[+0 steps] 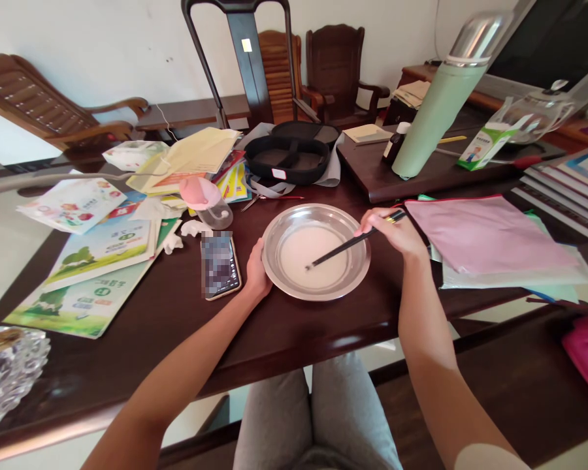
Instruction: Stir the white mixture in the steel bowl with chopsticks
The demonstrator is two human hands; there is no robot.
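Observation:
A round metal basin (355, 277) stands on the dark table in front of me, with a whitish layer (294, 251) covering its bottom; I cannot tell if it is liquid or powder. My left hand (257, 271) grips the basin's left rim, its fingers partly hidden at the edge. Over the right rim, my right hand (389, 232) is closed around black chopsticks (343, 248). Their tips point down and left, at the white layer near the basin's middle. Just left of my left hand lies a phone (220, 264) with a blurred screen.
Left are booklets (78, 294), crumpled tissues (174, 241), a pink-lidded cup (206, 202) and a glass dish (10, 372). Behind the basin sits a black case (288, 160). Right are a pink pouch (494, 235), a tall green thermos (443, 104) and stacked books (568, 189).

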